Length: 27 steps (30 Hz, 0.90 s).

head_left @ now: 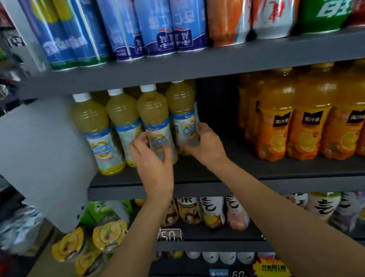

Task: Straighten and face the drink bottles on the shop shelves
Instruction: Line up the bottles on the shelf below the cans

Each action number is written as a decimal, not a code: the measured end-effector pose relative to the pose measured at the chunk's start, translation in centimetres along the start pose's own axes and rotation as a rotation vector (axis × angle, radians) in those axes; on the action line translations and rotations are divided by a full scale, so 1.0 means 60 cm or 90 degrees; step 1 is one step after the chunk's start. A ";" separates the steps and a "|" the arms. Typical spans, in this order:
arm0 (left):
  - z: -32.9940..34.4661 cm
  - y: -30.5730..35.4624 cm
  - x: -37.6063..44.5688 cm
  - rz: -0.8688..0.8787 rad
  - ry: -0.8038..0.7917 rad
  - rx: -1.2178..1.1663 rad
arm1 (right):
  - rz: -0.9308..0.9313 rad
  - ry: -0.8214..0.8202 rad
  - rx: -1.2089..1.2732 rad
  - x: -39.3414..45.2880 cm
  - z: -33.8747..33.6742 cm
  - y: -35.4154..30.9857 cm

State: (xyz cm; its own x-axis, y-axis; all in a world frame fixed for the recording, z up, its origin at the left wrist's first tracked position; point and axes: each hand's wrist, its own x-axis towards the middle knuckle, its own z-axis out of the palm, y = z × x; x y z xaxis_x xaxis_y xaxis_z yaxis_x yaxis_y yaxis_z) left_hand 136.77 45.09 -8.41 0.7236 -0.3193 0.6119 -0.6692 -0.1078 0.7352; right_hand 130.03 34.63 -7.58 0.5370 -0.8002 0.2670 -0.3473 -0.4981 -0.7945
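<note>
Several pale yellow juice bottles with white caps stand in a row at the left of the middle dark shelf (135, 177). My left hand (152, 160) grips the lower part of the third bottle (153, 114), fingers curled round its label. My right hand (205, 145) grips the fourth bottle (182, 107) at its right side and lower label. Both bottles stand upright at the shelf's front. To their right a gap (219, 112) of dark shelf separates them from the orange juice bottles (306, 122).
Large bottles (156, 14) fill the shelf above. Lower shelves hold more small bottles (210, 211) and price tags (170, 236). A grey end panel (36, 163) closes the shelf's left side, with canned goods (90, 243) stacked below it.
</note>
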 end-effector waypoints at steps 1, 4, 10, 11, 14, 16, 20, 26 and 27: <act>-0.003 -0.005 0.006 -0.018 -0.010 0.000 | 0.020 0.004 0.009 0.011 0.004 -0.002; 0.001 -0.034 0.022 -0.054 -0.120 0.026 | 0.062 0.014 0.014 0.033 0.022 -0.009; 0.024 -0.043 0.035 -0.095 -0.142 0.082 | 0.065 0.066 -0.062 0.026 0.029 -0.009; 0.026 -0.044 0.038 -0.089 -0.149 0.094 | 0.061 0.071 -0.073 0.020 0.025 -0.007; 0.025 -0.047 0.049 -0.083 -0.200 0.127 | 0.049 0.060 -0.071 0.002 0.007 0.005; 0.026 -0.046 0.051 -0.083 -0.211 0.122 | 0.032 0.028 -0.048 -0.005 -0.008 0.012; 0.023 -0.027 0.015 -0.031 -0.088 0.021 | 0.003 -0.063 -0.001 -0.008 -0.035 0.011; 0.027 0.005 -0.007 0.031 -0.105 0.009 | -0.052 -0.154 0.049 -0.016 -0.039 0.009; 0.028 0.001 -0.004 0.046 -0.114 0.031 | -0.047 -0.182 0.062 -0.017 -0.043 0.012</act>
State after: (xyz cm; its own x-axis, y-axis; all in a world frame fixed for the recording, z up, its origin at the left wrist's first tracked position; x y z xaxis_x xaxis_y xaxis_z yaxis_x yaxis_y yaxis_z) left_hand 136.29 43.56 -8.99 0.6347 -0.4904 0.5972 -0.7286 -0.1223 0.6740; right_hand 127.29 34.22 -7.00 0.7574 -0.6295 0.1734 -0.2308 -0.5065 -0.8307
